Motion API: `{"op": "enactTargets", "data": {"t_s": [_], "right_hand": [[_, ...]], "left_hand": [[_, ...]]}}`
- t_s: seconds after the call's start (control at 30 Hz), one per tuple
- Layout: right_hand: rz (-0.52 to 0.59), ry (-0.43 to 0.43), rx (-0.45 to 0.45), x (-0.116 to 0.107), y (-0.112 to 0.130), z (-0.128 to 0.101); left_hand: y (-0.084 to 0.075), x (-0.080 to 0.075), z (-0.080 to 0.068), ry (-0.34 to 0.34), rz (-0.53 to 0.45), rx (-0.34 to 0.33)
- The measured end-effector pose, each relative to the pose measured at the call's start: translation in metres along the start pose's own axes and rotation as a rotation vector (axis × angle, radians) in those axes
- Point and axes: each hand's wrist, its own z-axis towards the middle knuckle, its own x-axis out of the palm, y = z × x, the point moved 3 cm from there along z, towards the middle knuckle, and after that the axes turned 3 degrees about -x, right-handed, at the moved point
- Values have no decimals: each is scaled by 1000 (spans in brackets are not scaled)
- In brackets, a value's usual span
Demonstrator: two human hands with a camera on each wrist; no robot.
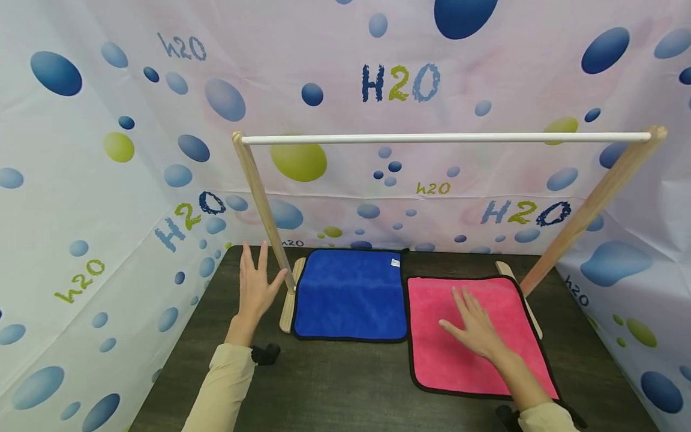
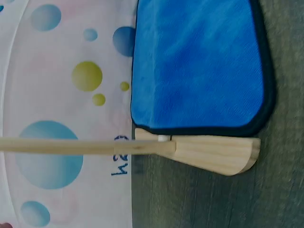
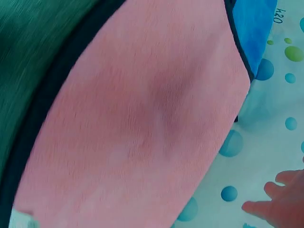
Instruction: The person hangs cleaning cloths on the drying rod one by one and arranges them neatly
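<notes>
A blue cloth (image 1: 351, 297) with black edging lies flat between the rack's feet, a small white tag at its upper right. To its right a pink cloth (image 1: 432, 354), also black-edged, is spread on the table. My left hand (image 1: 258, 288) is raised beside the rack's left post, fingers straight and thumb out, holding nothing. My right hand (image 1: 477, 327) is over the pink cloth with its fingers spread. In the right wrist view the pink cloth (image 3: 137, 114) fills most of the picture, and the right hand's fingertips (image 3: 280, 202) show at the lower right.
A wooden rack with a white crossbar (image 1: 442, 138) stands over the cloths. Its left post (image 1: 263, 207) and right post (image 1: 591, 210) rise from flat wooden feet. Behind the dark table (image 1: 324, 390) hangs a bubble-patterned "H2O" curtain (image 1: 345, 60), which also runs along both sides.
</notes>
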Motion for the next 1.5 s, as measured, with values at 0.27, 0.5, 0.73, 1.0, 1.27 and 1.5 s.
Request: {"op": "enactTargets", "data": {"t_s": [0.27,0.5,0.73,1.0,1.27,1.5], "right_hand": [[157,17,-22,20,7,9],[250,56,-43,36,16,19],[326,89,-34,51,24,29],[406,151,29,68,30,43],[412,161,37,88,35,57],[396,133,58,99,33,65]], "left_hand": [[10,-5,19,-78,-71,31],[13,-3,33,-11,-118,21],[12,-2,49,18,-160,71],[8,1,59,19,-171,94],[6,4,65,-10,-179,103],[4,7,64,-39,-161,83]]}}
